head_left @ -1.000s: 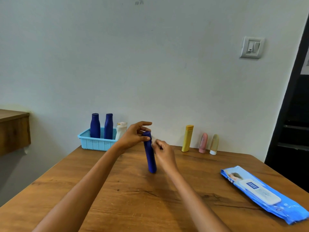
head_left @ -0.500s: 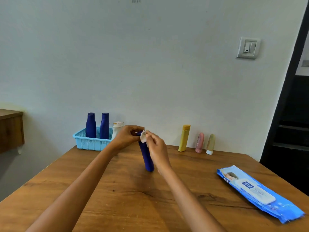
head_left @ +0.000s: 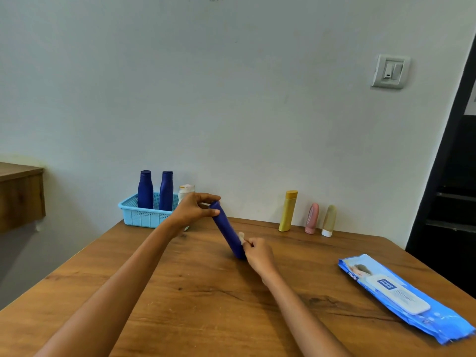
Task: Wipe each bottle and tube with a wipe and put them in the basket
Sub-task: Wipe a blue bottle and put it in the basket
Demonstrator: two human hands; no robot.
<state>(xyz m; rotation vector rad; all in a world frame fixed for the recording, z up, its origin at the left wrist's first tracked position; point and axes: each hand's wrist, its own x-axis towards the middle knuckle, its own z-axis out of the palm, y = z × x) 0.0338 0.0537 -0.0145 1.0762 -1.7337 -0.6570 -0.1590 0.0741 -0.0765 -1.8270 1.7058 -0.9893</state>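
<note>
A dark blue plastic tube [head_left: 228,230] is being wiped on the brown wooden counter [head_left: 206,292].

The left hand [head_left: 192,210] pinches the top of the tilted tube; its bottom rests on the counter. The right hand [head_left: 257,255] presses a small white wipe [head_left: 241,237] against the tube low down. The light blue plastic basket [head_left: 144,215] holds two dark blue bottles [head_left: 145,189] and a white bottle [head_left: 186,192]. The blue pack of wipes [head_left: 401,297] has writing too small to read.

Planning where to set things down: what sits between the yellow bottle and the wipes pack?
Head view: pink tube and beige tube by the wall, then bare table.
</note>
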